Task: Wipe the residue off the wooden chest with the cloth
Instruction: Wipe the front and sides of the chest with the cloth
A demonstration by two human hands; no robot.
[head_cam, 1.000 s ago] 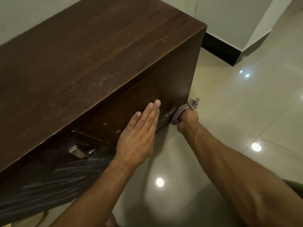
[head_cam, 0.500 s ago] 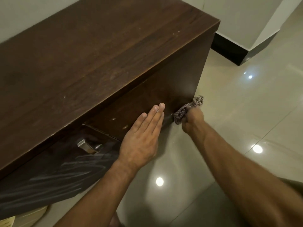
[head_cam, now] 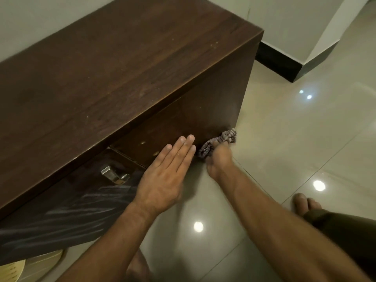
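Observation:
The dark wooden chest (head_cam: 122, 74) fills the upper left of the head view, its top dotted with small pale specks. My left hand (head_cam: 164, 176) lies flat with fingers together against the chest's front panel. My right hand (head_cam: 218, 159) is closed on a bunched grey checked cloth (head_cam: 218, 142), pressed low on the front panel near its right corner. Whitish streaks (head_cam: 67, 216) mark the lower left part of the front. The right hand is blurred.
A metal handle (head_cam: 114, 174) juts from the front panel left of my left hand. Glossy beige floor tiles (head_cam: 295, 139) spread to the right, with a black skirting (head_cam: 278, 62) along the wall. My bare toes (head_cam: 305, 204) show at right. A pale round object (head_cam: 30, 265) sits bottom left.
The view has shifted, so the chest sits further right in frame. My right hand with the cloth has stayed near the lower right corner, rubbing slightly. The left hand stays flat on the panel.

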